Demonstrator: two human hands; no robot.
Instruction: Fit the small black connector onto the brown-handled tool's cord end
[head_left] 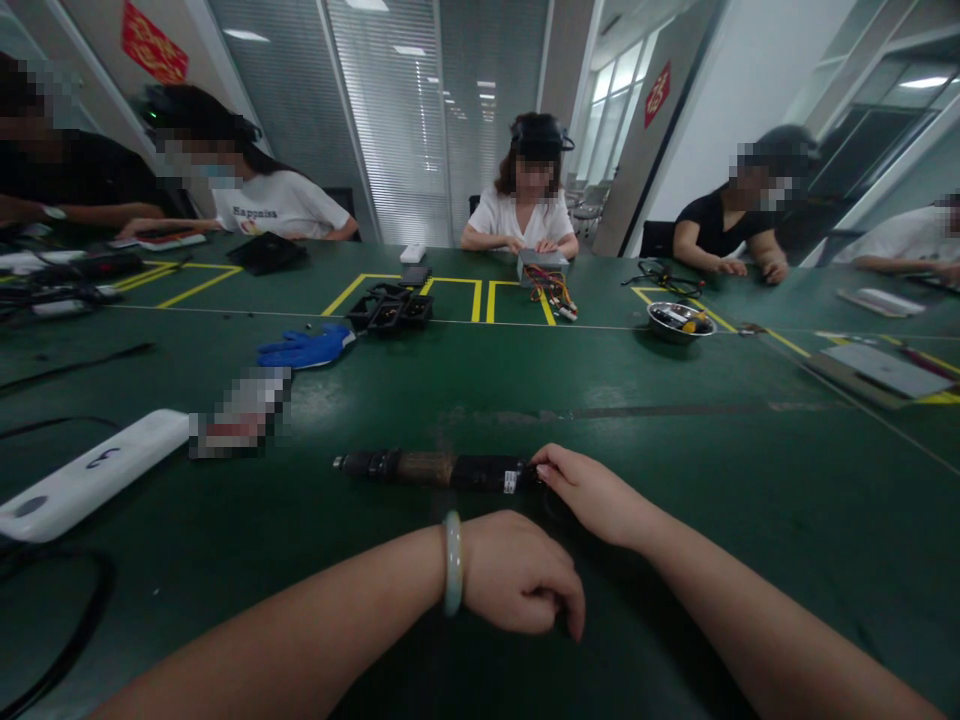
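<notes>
A dark electric screwdriver [427, 469] lies across the green table in front of me, its metal tip toward the left. It has a brownish see-through middle and a small white label near its rear. My right hand [589, 490] pinches the rear end, where a dark cord seems to come out, with thumb and fingers together. Nearer to me, my left hand [517, 575] hovers below the screwdriver, apart from it, back up and a pale bangle [452, 563] on the wrist. Its fingers are loosely bent, the index finger hanging apart; nothing shows in them, though the palm is hidden.
On the left are a white power strip [97, 470], a blurred-out flat item [244, 412], a blue glove [306, 347] and black cables. Farther off stand black plastic frames [390, 307] and a metal bowl [681, 322] of parts. Several people sit around the table.
</notes>
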